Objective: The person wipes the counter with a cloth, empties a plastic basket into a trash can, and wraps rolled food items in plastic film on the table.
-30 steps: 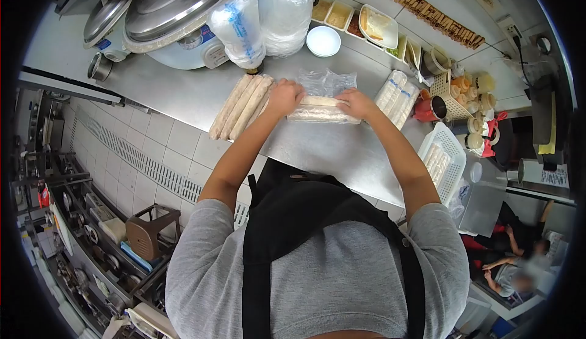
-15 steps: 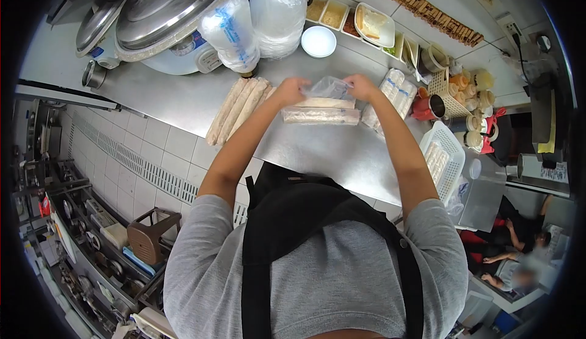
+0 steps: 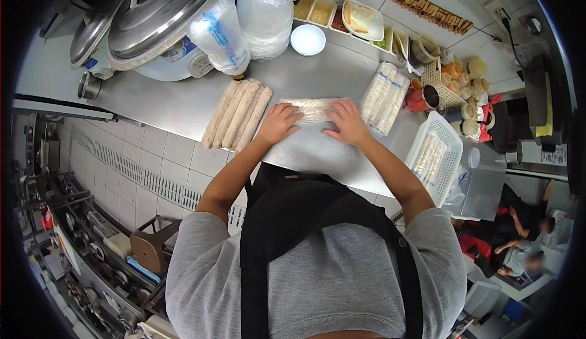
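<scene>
A clear plastic bag of long, pale rolls [image 3: 312, 110] lies crosswise on the steel counter in front of me. My left hand [image 3: 281, 124] rests on its left end, fingers spread and palm down. At the right end, my right hand [image 3: 348, 121] lies over the bag with its fingers apart. Left of my hands, several unwrapped pale, speckled rolls [image 3: 238, 114] sit side by side near the counter's front edge. More rolls in clear plastic with blue print [image 3: 384, 98] lie to the right.
A white perforated basket [image 3: 453, 140] at the right holds more wrapped rolls. Behind stand a white bowl [image 3: 307, 40], filled plastic bags [image 3: 265, 15], food containers [image 3: 321, 11] and a large lidded pot [image 3: 165, 18]. A red jug [image 3: 421, 99] stands at right. People sit beyond the counter.
Both hands have come down and toward me, from holding up the bag's loose plastic to lying on the wrapped rolls. The plastic now lies flat around them. The view has shifted slightly.
</scene>
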A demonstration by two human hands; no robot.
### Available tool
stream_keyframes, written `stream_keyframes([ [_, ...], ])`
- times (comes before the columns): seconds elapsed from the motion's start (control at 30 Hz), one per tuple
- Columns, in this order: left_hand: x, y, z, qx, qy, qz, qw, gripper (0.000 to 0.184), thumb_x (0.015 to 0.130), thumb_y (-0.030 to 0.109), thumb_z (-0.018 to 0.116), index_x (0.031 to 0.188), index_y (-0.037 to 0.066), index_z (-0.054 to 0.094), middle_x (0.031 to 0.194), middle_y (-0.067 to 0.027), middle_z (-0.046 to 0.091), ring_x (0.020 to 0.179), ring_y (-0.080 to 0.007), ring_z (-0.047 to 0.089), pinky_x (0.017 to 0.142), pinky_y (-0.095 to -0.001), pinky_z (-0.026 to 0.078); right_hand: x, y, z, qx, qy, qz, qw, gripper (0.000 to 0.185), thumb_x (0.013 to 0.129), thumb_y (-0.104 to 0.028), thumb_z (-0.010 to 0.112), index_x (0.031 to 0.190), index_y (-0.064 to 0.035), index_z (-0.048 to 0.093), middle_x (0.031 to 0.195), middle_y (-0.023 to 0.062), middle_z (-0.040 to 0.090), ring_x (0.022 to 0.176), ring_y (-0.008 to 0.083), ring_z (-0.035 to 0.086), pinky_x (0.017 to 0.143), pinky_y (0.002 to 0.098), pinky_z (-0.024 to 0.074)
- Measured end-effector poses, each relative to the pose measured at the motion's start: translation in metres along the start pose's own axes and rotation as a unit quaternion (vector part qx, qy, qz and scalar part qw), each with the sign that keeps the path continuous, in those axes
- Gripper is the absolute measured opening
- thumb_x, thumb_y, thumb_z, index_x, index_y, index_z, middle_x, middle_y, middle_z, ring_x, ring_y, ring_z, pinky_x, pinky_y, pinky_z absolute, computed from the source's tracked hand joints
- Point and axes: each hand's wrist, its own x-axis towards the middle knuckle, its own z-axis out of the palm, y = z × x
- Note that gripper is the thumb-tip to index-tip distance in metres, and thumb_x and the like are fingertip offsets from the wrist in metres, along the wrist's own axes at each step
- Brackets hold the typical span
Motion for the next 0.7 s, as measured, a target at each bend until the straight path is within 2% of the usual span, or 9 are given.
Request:
stream_keyframes([
  [0.1, 0.002, -0.008, 0.007, 0.05, 0.012, 0.027, 0.998, 0.036, 0.072, 0.024, 0.072, 0.107, 0.015, 0.066, 0.112, -0.0025, 0.06, 0.109, -0.0246, 0.052, 0.091, -0.0383, 0.042, 0.02, -0.012, 0.003, 0.023, 0.005, 0.022, 0.999, 0.078, 0.07, -0.043, 0.072, 0.136, -0.0118, 0.044, 0.133, 0.0145, 0.047, 0.128, 0.0346, 0.037, 0.109, 0.0525, 0.0236],
  [0.17, 0.007, -0.013, 0.007, 0.07, 0.028, 0.056, 0.996, 0.03, 0.074, 0.022, 0.07, 0.102, 0.012, 0.067, 0.106, -0.0017, 0.063, 0.102, -0.0227, 0.056, 0.086, -0.0361, 0.046, 0.025, -0.009, 0.016, 0.018, -0.063, 0.032, 0.997, 0.083, 0.073, -0.043, 0.07, 0.142, -0.0123, 0.034, 0.14, 0.0144, 0.041, 0.132, 0.0334, 0.035, 0.109, 0.0534, 0.025],
  [0.3, 0.018, -0.03, 0.005, 0.046, 0.033, 0.088, 0.995, 0.025, 0.076, 0.021, 0.067, 0.099, 0.01, 0.068, 0.101, -0.0028, 0.066, 0.093, -0.0213, 0.06, 0.08, -0.0346, 0.049, 0.023, 0.002, 0.041, -0.039, -0.079, 0.047, 0.995, 0.069, 0.082, -0.033, 0.063, 0.141, -0.0114, 0.035, 0.14, 0.0148, 0.041, 0.132, 0.0312, 0.036, 0.109, 0.0503, 0.0281],
  [0.37, 0.031, -0.033, -0.004, 0.033, 0.002, 0.092, 0.995, 0.02, 0.079, 0.019, 0.065, 0.096, 0.009, 0.068, 0.096, -0.0046, 0.068, 0.085, -0.022, 0.063, 0.076, -0.0332, 0.051, 0.021, 0.004, 0.045, -0.111, -0.048, 0.026, 0.992, 0.056, 0.088, -0.023, 0.054, 0.139, -0.0104, 0.036, 0.133, 0.0143, 0.048, 0.122, 0.0295, 0.048, 0.1, 0.0444, 0.0414],
  [0.4, 0.04, -0.032, -0.011, 0.008, 0.002, 0.106, 0.994, 0.018, 0.08, 0.017, 0.064, 0.094, 0.008, 0.068, 0.093, -0.0063, 0.068, 0.08, -0.0234, 0.064, 0.074, -0.0332, 0.052, 0.017, -0.001, 0.041, -0.117, -0.048, 0.046, 0.991, 0.056, 0.088, -0.023, 0.054, 0.139, -0.0104, 0.036, 0.133, 0.0143, 0.048, 0.122, 0.0295, 0.048, 0.1, 0.0444, 0.0414],
  [0.47, 0.059, -0.029, -0.026, -0.039, -0.026, 0.125, 0.991, 0.018, 0.079, 0.016, 0.066, 0.094, 0.007, 0.069, 0.089, -0.0073, 0.069, 0.079, -0.0239, 0.065, 0.072, -0.035, 0.052, 0.013, -0.011, 0.019, -0.014, -0.055, 0.079, 0.995, 0.05, 0.091, -0.019, 0.05, 0.138, -0.0099, 0.037, 0.118, 0.0146, 0.058, 0.103, 0.03, 0.06, 0.085, 0.0397, 0.0511],
  [0.5, 0.068, -0.025, -0.032, -0.051, -0.031, 0.147, 0.987, 0.018, 0.079, 0.016, 0.066, 0.094, 0.007, 0.069, 0.089, -0.0073, 0.069, 0.079, -0.0239, 0.065, 0.072, -0.035, 0.052, 0.007, -0.017, 0.01, -0.023, -0.051, 0.103, 0.993, 0.05, 0.091, -0.019, 0.05, 0.138, -0.0099, 0.037, 0.118, 0.0146, 0.058, 0.103, 0.03, 0.06, 0.085, 0.0397, 0.0511],
  [0.57, 0.089, -0.01, -0.04, -0.099, -0.066, 0.131, 0.984, 0.021, 0.077, 0.011, 0.069, 0.098, 0.004, 0.069, 0.087, -0.0099, 0.069, 0.08, -0.026, 0.066, 0.072, -0.0356, 0.053, -0.011, -0.034, -0.01, 0.049, -0.04, 0.134, 0.989, 0.05, 0.093, -0.023, 0.048, 0.14, -0.0082, 0.035, 0.104, 0.0146, 0.062, 0.086, 0.0323, 0.064, 0.074, 0.0402, 0.0534],
  [0.7, 0.145, 0.042, -0.045, -0.143, -0.096, 0.152, 0.973, 0.025, 0.075, 0.011, 0.073, 0.099, 0.004, 0.069, 0.089, -0.0106, 0.069, 0.081, -0.0268, 0.065, 0.071, -0.0349, 0.052, -0.057, -0.058, -0.08, 0.108, -0.036, 0.254, 0.961, 0.05, 0.094, -0.022, 0.05, 0.14, -0.0063, 0.037, 0.103, 0.0172, 0.064, 0.086, 0.0357, 0.064, 0.077, 0.0398, 0.0521],
])
